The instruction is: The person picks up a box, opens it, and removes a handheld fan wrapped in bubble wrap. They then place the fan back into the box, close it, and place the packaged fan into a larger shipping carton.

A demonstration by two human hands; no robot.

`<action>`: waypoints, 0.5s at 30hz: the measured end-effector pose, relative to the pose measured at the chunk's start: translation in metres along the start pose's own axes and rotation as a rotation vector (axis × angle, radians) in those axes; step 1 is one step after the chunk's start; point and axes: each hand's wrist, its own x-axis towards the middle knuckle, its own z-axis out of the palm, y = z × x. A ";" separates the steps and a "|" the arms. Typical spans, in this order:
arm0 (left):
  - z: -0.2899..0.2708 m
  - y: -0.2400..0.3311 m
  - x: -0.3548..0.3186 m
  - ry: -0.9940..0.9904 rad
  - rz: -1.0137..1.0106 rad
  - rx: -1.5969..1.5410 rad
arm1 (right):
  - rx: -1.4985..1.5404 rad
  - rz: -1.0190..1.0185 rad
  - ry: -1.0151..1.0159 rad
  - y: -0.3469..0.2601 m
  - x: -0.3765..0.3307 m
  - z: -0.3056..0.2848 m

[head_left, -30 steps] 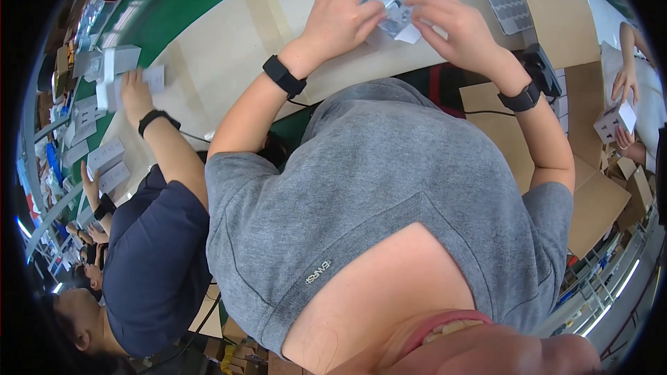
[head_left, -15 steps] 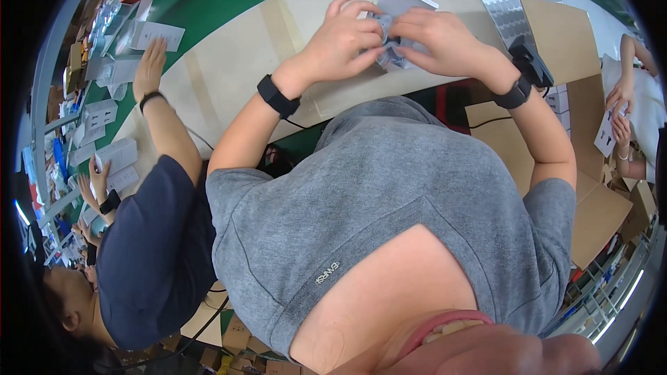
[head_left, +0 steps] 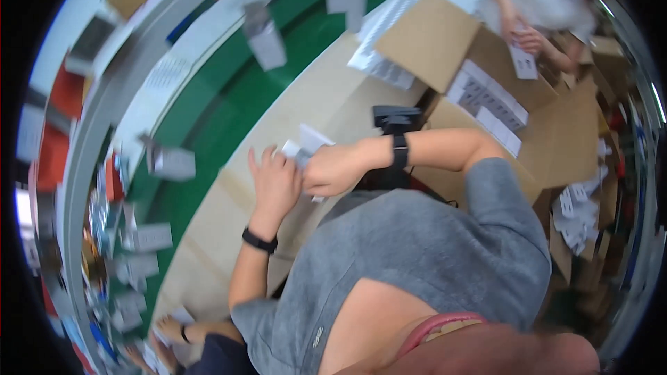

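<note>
A small white box (head_left: 316, 137) with a raised flap stands on the pale tabletop (head_left: 330, 101), between my two hands. My left hand (head_left: 276, 184) is curled against its left side, a black band on the wrist. Bent over the box's opening is my right hand (head_left: 338, 168), its fingers closed and pressed down. What those fingers hold is hidden behind the hand. The box's near side is mostly covered and somewhat blurred.
A green conveyor (head_left: 215, 128) carries white boxes (head_left: 265, 45) past the table's far side. A black device (head_left: 396, 117) stands by my right wrist. At right, a large open carton (head_left: 431, 42) holds several white boxes (head_left: 490, 97). Co-workers' hands (head_left: 526, 40) are at right and lower left.
The view has swung to the right, bringing the carton's inside into sight. My hands have drawn closer together over the white box. The clear plastic seen between them before is largely hidden.
</note>
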 end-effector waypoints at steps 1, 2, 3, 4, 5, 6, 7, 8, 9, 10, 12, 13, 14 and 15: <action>-0.002 0.005 -0.004 -0.031 -0.008 -0.040 | 0.106 0.033 0.059 0.004 0.000 0.000; 0.003 0.006 -0.011 -0.021 -0.022 -0.057 | 0.084 0.067 0.087 0.008 0.000 0.005; 0.009 0.010 -0.015 -0.015 -0.037 -0.074 | 0.097 0.153 0.227 0.014 -0.001 0.011; 0.020 0.015 -0.016 -0.003 -0.012 -0.075 | 0.111 0.224 0.358 0.025 -0.005 0.019; 0.018 0.016 -0.021 0.020 -0.034 -0.155 | 0.105 0.232 0.373 0.026 -0.005 0.020; 0.017 0.018 -0.024 0.038 -0.059 -0.238 | 0.025 0.229 0.351 0.026 -0.005 0.022; 0.018 0.019 -0.025 0.052 -0.089 -0.325 | -0.049 0.227 0.324 0.028 -0.006 0.026; 0.022 0.018 -0.024 0.043 -0.084 -0.331 | -0.119 0.224 0.291 0.030 -0.008 0.030; 0.027 0.017 -0.020 0.099 -0.096 -0.375 | -0.107 0.234 0.287 0.035 -0.010 0.034; 0.034 0.013 -0.020 0.149 -0.134 -0.420 | -0.213 0.174 0.258 0.037 -0.008 0.034; 0.051 0.005 -0.027 0.201 -0.194 -0.533 | -0.326 0.080 0.196 0.040 -0.004 0.037; 0.066 -0.005 -0.023 0.205 -0.213 -0.601 | -0.336 0.048 0.168 0.048 -0.001 0.037; 0.075 -0.012 -0.024 0.182 -0.230 -0.793 | -0.417 0.068 0.154 0.044 0.003 0.035; 0.080 -0.016 -0.030 0.136 -0.307 -0.869 | -0.453 0.012 0.122 0.036 0.010 0.026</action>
